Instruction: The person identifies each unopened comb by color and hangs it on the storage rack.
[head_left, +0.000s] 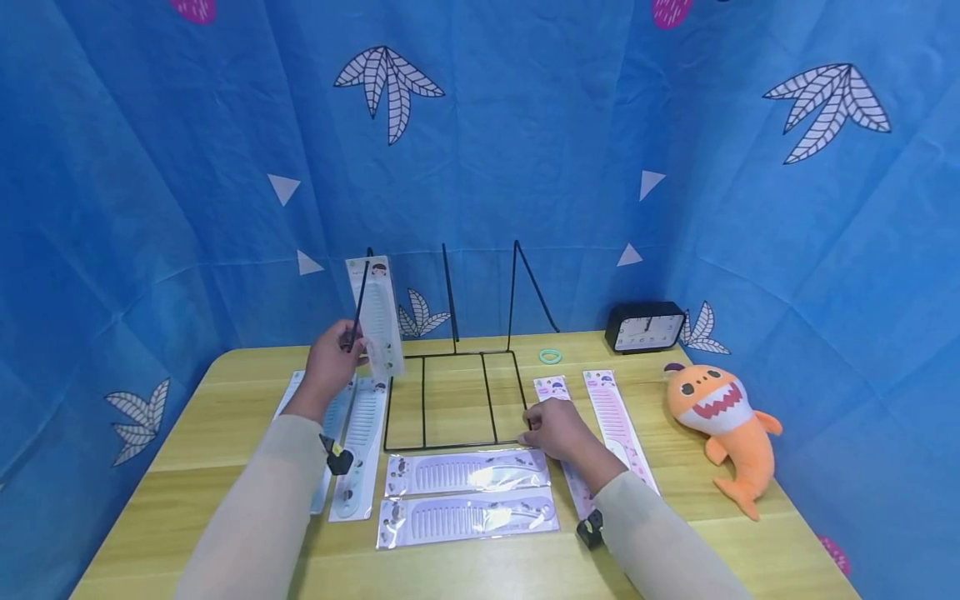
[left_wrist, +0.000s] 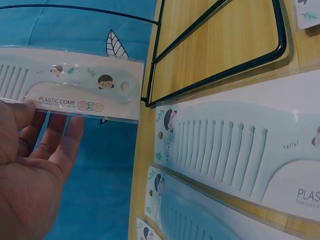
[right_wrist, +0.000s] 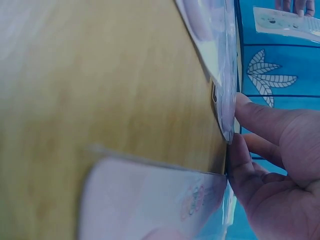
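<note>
Nearest on the table (head_left: 187, 467): two packaged purple combs (head_left: 467, 472) lying side by side crosswise. Just beyond, right hand (head_left: 558, 429) resting at the front right corner of the black wire rack (head_left: 452, 400), fingers curled against the rack's edge and the tip of a purple comb pack; nothing lifted. At left, two packaged pale-blue combs (head_left: 360, 442) flat on the table beside the rack. Above them, left hand (head_left: 330, 362) gripping a packaged comb (head_left: 377, 317) by its lower end, held upright against the rack's left upright wire, clear of the table. Farther right: two pink comb packs (head_left: 615, 417), orange plush shark (head_left: 723, 425). Farthest: green ring (head_left: 551, 356), black clock (head_left: 646, 327), blue backdrop.
</note>
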